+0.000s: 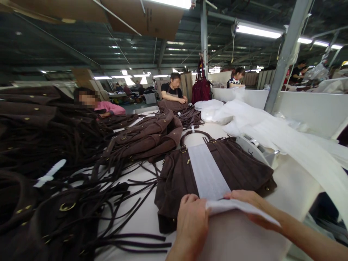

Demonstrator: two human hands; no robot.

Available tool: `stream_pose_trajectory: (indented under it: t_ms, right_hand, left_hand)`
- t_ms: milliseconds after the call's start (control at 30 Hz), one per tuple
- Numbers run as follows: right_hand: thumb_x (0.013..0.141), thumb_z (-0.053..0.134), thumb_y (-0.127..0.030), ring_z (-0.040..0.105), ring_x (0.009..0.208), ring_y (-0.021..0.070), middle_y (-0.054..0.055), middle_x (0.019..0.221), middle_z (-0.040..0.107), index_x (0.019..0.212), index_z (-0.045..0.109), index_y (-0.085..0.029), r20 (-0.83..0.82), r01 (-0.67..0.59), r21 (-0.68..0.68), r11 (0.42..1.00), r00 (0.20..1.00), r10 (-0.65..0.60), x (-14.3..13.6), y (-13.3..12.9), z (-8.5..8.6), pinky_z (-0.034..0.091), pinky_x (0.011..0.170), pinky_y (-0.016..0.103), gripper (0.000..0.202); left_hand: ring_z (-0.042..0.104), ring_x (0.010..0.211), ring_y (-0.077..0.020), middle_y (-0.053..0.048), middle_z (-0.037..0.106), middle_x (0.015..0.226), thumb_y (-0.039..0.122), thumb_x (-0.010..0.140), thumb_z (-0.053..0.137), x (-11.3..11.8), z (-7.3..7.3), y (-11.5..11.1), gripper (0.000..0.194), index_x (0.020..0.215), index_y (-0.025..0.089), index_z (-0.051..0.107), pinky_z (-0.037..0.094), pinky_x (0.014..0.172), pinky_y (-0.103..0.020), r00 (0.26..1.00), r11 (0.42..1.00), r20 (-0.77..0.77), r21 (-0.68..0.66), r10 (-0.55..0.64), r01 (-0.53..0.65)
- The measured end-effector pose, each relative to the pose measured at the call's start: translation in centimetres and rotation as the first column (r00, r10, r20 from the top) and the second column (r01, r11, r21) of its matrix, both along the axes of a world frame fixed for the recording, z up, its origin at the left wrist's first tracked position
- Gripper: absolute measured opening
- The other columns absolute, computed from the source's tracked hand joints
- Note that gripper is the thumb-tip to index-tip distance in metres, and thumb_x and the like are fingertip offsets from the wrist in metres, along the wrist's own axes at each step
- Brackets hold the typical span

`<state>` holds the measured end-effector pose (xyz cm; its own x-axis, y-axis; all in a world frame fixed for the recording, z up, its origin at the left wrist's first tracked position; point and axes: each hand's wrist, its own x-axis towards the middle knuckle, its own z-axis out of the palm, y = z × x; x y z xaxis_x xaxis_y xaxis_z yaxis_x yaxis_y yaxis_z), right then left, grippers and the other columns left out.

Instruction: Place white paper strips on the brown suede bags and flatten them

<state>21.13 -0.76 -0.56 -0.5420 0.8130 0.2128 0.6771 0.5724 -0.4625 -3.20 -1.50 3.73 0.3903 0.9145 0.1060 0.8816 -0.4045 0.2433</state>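
A soft, matte dark-brown handbag point(241, 165) is lying on the smooth, pale worktop point(231, 239), its slim handle point(202, 133) arching at the far side. A flat, thin, papery white strip point(208, 170) is crossing its front. By the bag's near edge, the left hand point(191, 221) is grasping the strip; the right hand's point(248, 199) grip is pinching it too, its end curling along that hand. Cord-like straps point(141, 236) are trailing leftward.

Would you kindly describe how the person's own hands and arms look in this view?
The left hand and right hand are ungloved, with no rings visible. The right forearm shows no sleeve, watch or bracelet. Little of the left arm is in view.
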Motion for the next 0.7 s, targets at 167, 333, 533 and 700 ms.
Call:
stream_pose_trajectory:
  t_ms: [167, 333, 533, 700]
  right_hand:
    - [0.095, 0.042, -0.034, 0.066, 0.076, 0.0218, 0.004, 0.077, 0.069, 0.088, 0.055, -0.018, 0.108, 0.317, -0.069, 0.946, 0.945, -0.309, -1.9, 1.8, -0.4, 0.038, 0.063, 0.027, 0.021]
    - [0.09, 0.051, -0.028, 0.067, 0.071, 0.0212, -0.001, 0.071, 0.067, 0.085, 0.046, -0.021, 0.15, 0.38, -0.057, 0.923, 0.918, -0.368, -3.1, 3.0, 0.3, 0.027, 0.055, 0.025, 0.01]
    - [0.093, 0.047, -0.03, 0.069, 0.071, 0.0254, 0.004, 0.073, 0.07, 0.102, 0.053, -0.019, 0.212, 0.459, -0.003, 0.888, 0.868, -0.448, -4.1, 3.5, -0.1, 0.03, 0.053, 0.027, 0.015]
    - [0.092, 0.047, -0.028, 0.069, 0.063, 0.0249, 0.004, 0.07, 0.071, 0.149, 0.016, -0.017, 0.261, 0.442, 0.138, 0.886, 0.847, -0.463, -4.4, 3.7, -0.7, 0.038, 0.05, 0.027, 0.066]
  left_hand:
    - [0.054, 0.082, -0.022, -0.005, 0.062, 0.08, 0.025, 0.089, 0.043, 1.1, 1.3, 0.5, 0.026, 0.077, 0.021, 0.065, 0.037, 0.076, -0.037, 0.974, 0.974, -0.051, -0.038, 0.223, -0.225]
    - [0.057, 0.084, -0.0245, -0.006, 0.065, 0.079, 0.02, 0.087, 0.041, 1.8, 0.4, 1.2, 0.024, 0.08, 0.02, 0.064, 0.036, 0.077, -0.039, 0.94, 0.946, -0.121, -0.008, 0.32, -0.323]
    - [0.059, 0.085, -0.0278, -0.007, 0.067, 0.08, 0.016, 0.086, 0.038, 2.4, 0.1, 1.7, 0.026, 0.082, 0.02, 0.063, 0.036, 0.077, -0.043, 0.918, 0.93, -0.168, -0.015, 0.359, -0.367]
    - [0.06, 0.088, -0.0279, -0.007, 0.068, 0.082, 0.017, 0.087, 0.041, 2.5, 0.2, 1.8, 0.023, 0.085, 0.019, 0.063, 0.036, 0.078, -0.043, 0.909, 0.923, -0.192, -0.04, 0.369, -0.383]
